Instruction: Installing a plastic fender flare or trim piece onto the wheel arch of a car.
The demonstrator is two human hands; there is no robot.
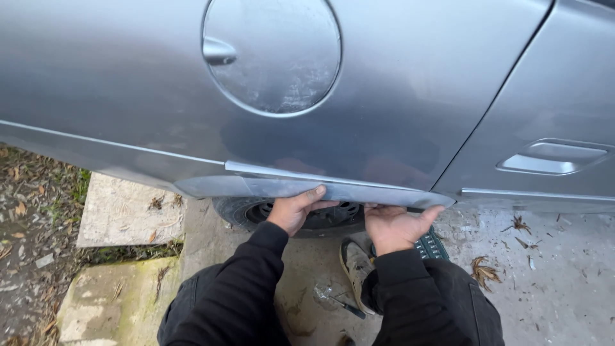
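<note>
Both hands are up under the rear wheel arch of a silver car. The left hand curls its fingers up behind the lower lip of the arch trim, thumb laid along the outer face, so it pinches that edge. The right hand is turned palm up, fingers together and flat, pressed against the underside of the same trim near the gap where the rear door begins. The trim runs as 1 long curved strip just above the tyre, which shows dark in the shadow behind the wrists. Above, the round fuel flap sits closed in the panel (dusty, with a small pull tab on its left). A door handle shows at the right. The person wears black sleeves and crouches on the concrete ground, which is scattered with dry leaves.
</note>
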